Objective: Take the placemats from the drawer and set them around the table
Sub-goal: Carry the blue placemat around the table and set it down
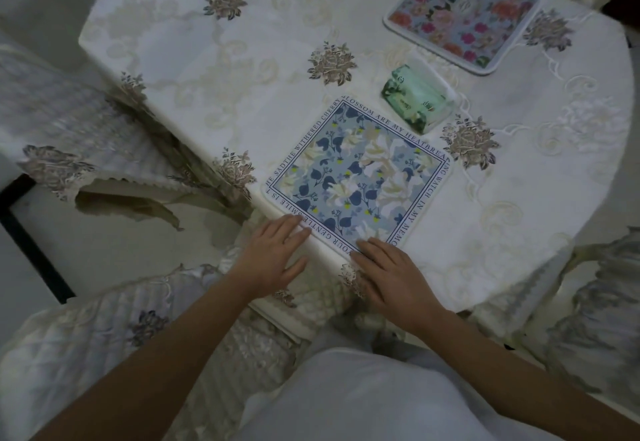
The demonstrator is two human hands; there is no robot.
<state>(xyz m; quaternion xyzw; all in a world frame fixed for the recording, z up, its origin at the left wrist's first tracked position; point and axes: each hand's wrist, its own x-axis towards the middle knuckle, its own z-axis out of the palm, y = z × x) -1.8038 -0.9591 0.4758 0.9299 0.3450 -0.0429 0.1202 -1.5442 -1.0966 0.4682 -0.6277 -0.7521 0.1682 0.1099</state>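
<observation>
The left hand lies flat, palm down, fingers straight, pointing toward 1 o'clock; the left forearm enters from 7 o'clock. The right hand lies flat too, fingers toward 10 o'clock; the right forearm enters from 4 o'clock.

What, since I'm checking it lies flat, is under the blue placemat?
The tablecloth shows all around the blue placemat and runs under it; anything else beneath is covered.

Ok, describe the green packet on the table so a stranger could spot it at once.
Start from the table with the white embroidered cloth. Between the blue placemat at the near edge and the pink-flowered placemat farther back lies the green packet. It alone is small, bulky and mint green, not a flat floral mat.
</observation>
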